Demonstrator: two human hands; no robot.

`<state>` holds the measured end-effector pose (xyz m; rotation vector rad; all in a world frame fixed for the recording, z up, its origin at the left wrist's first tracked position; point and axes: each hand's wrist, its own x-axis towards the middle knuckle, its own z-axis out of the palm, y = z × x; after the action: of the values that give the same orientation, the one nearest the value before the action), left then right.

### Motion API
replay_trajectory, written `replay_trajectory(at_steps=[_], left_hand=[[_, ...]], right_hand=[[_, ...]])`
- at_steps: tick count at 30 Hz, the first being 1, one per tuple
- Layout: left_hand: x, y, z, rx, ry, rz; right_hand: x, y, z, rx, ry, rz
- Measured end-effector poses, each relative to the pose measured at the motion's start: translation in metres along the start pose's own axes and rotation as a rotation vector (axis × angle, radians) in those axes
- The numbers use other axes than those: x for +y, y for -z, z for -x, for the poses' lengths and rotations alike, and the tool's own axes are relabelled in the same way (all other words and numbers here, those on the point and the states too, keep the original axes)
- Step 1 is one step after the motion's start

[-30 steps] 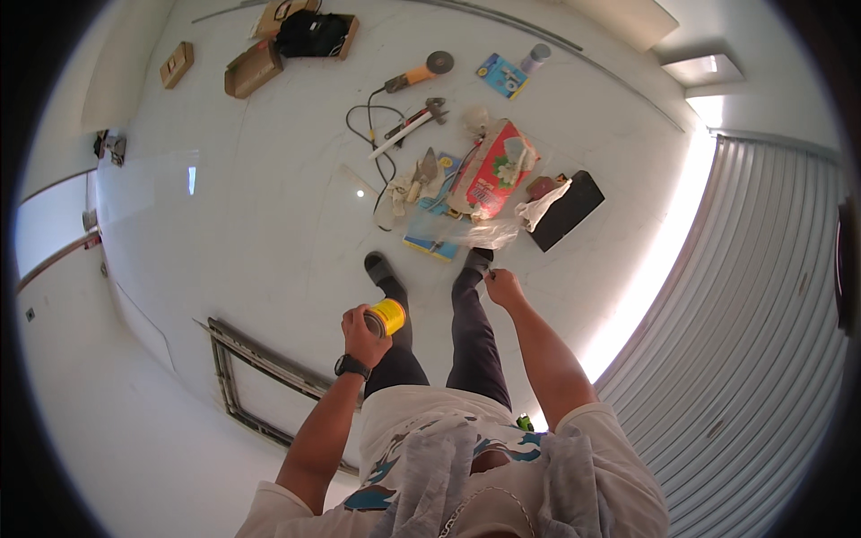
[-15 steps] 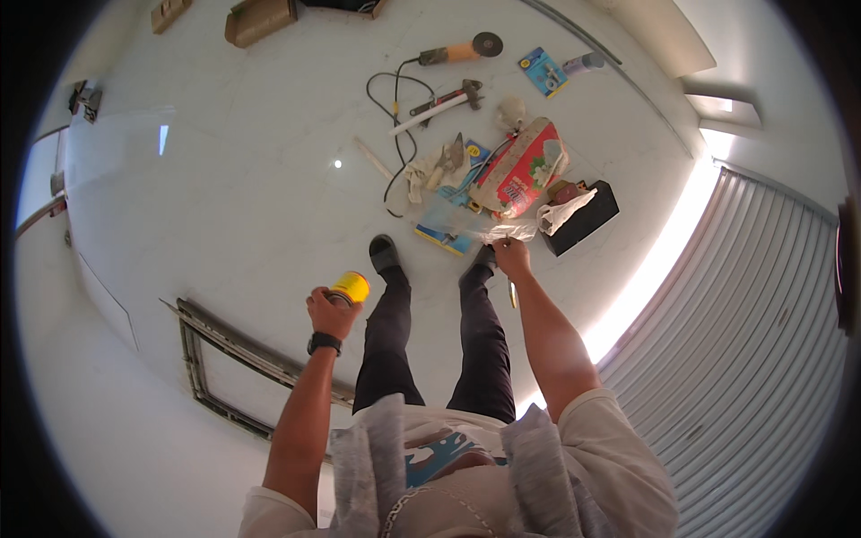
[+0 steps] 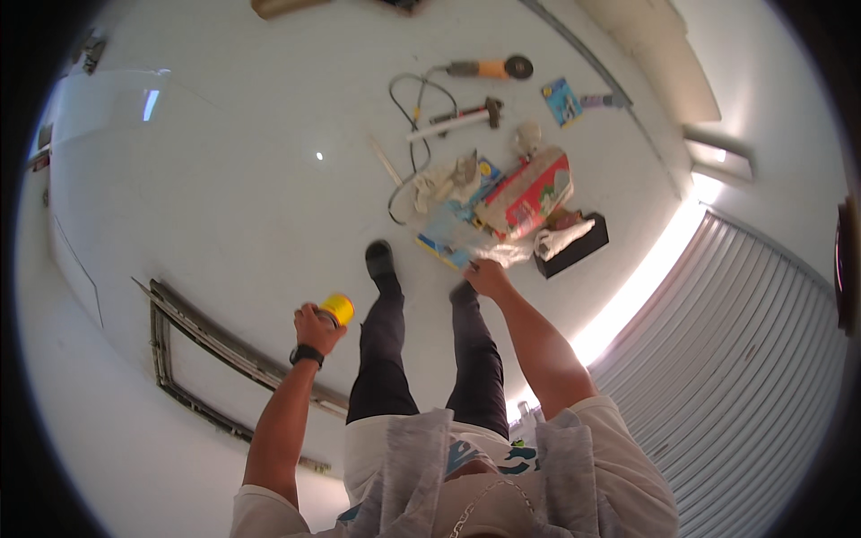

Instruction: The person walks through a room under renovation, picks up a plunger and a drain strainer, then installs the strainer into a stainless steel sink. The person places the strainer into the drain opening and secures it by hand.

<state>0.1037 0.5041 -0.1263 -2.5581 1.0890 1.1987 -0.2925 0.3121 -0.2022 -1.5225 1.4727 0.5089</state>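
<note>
My left hand (image 3: 317,330), with a black watch at the wrist, is wrapped round a small yellow can (image 3: 338,308) held above the floor. Out in front of my right leg, my right hand (image 3: 485,277) is closed; a small dark end shows at its fingers, but what it grips is blurred. Just beyond that hand lie a crumpled clear plastic bag (image 3: 505,255) and blue-and-yellow packaging (image 3: 441,252). A red and beige bag (image 3: 529,193) rests on its side behind them. Beside it stands a black box (image 3: 585,247) with white plastic in its opening.
An orange angle grinder (image 3: 491,69) with a looped black cord lies farther off, near a hammer (image 3: 492,113). A pale cloth (image 3: 430,190) lies left of the bag. A metal frame (image 3: 229,350) leans low on the left; a corrugated shutter (image 3: 717,341) stands on the right.
My right hand has moved left, away from the clear bag. My left hand still holds the can, slightly lower and farther left. The whole view has shifted a little.
</note>
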Motion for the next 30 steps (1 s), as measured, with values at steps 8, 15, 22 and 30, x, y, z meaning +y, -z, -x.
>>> replay_trajectory(at_steps=[8,15,22,30], left_hand=[[-0.096,0.110,0.072,-0.072,0.132,-0.068],[-0.175,0.247,0.142,-0.088,0.079,-0.096],[-0.261,0.309,0.125,0.108,0.500,0.159],[-0.289,0.243,0.066,0.026,1.119,0.771]], right_hand=[[-0.059,0.109,0.051,0.124,0.028,0.285],[-0.163,0.178,0.100,0.262,0.334,0.278],[-0.166,0.154,0.034,0.288,0.313,0.123],[-0.332,0.160,-0.076,-0.078,-0.404,-0.101]])
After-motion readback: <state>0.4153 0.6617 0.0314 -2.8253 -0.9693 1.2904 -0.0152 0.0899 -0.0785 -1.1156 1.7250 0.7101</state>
